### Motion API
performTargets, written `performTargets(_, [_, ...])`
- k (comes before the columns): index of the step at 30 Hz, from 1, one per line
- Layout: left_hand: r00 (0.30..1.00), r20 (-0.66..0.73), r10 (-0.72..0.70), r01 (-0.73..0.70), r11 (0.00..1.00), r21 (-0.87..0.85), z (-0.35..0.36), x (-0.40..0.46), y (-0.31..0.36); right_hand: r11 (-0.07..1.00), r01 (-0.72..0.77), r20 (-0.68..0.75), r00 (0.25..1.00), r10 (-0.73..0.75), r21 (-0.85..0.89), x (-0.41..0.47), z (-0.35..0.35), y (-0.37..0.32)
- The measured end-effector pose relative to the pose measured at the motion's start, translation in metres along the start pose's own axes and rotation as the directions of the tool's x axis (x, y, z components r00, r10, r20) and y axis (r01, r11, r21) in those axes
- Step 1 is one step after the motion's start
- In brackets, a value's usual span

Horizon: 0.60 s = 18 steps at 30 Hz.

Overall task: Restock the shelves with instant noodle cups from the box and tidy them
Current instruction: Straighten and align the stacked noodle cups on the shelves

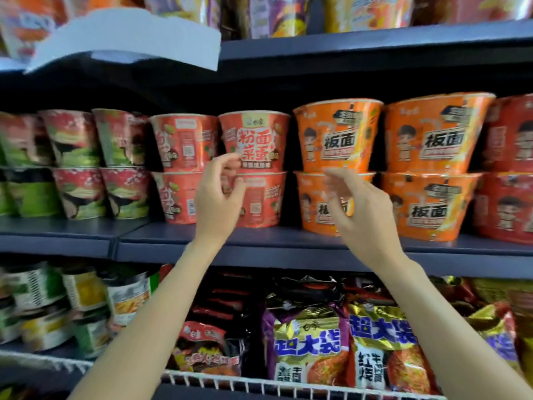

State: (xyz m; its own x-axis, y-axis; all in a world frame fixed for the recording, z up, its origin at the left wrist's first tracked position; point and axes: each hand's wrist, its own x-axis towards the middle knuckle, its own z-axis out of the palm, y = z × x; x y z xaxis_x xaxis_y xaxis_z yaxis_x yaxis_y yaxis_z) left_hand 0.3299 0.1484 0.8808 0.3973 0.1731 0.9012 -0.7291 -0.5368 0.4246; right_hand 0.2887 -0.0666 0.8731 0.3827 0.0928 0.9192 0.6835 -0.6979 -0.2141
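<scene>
Both forearms reach up from the bottom of my view, and the two hands hang just in front of the middle shelf point(202, 236) with nothing in them. My left hand point(220, 194) has its fingers loosely curled, thumb and forefinger near each other but pinching nothing that I can see, right in front of the red-orange noodle cups point(255, 140). My right hand point(364, 215) is blurred, fingers relaxed and bent, and it covers part of the lower orange noodle cup point(320, 207). I cannot tell whether either hand touches a cup.

The cups stand two high along the shelf: red-orange stacks in the middle, orange ones point(337, 134) just beside them to the right, green and red cups point(73, 137) further left. No box shows in view.

I judge this a tidying step. To do it well I would take one stack with both hands, low cup steadied while the top one turns, so the printed face looks outward like its neighbour, since the cup point(184, 140) to the left shows its label side. Push stacks level with the shelf edge and keep the top cup seated square on the lid below, or it may tip.

Below, bagged noodles point(308, 342) fill a wire basket point(259, 385).
</scene>
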Motion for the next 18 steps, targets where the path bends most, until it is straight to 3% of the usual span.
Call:
performTargets(3, [0.978,0.127,-0.169,0.156,0.982,0.105,-0.026,0.012,-0.024,0.993,-0.108,0.134,0.986,0.1,0.056,0.007,0.034,-0.011])
performTargets(5, [0.92,0.273,-0.28,0.227,0.951,0.209,-0.034,0.022,-0.035,0.977,-0.206,0.242,0.952,0.188,0.052,0.015,0.06,-0.019])
performTargets(7, [0.853,0.403,-0.331,0.266,0.941,0.209,-0.035,0.029,-0.045,0.964,-0.265,0.309,0.916,0.257,-0.016,0.021,0.085,-0.026])
performTargets(12, [0.742,0.582,-0.332,0.344,0.934,0.094,-0.022,0.033,-0.067,0.926,-0.362,0.251,0.892,0.377,-0.106,0.021,0.13,-0.037])
performTargets(15, [0.769,0.569,-0.292,0.4,0.913,-0.073,-0.016,0.029,-0.071,0.912,-0.408,0.232,0.885,0.403,-0.027,0.02,0.134,-0.036])
performTargets(18, [0.826,0.52,-0.216,0.332,0.933,-0.14,-0.025,0.021,-0.075,0.894,-0.447,0.237,0.872,0.428,0.028,0.02,0.124,-0.032])
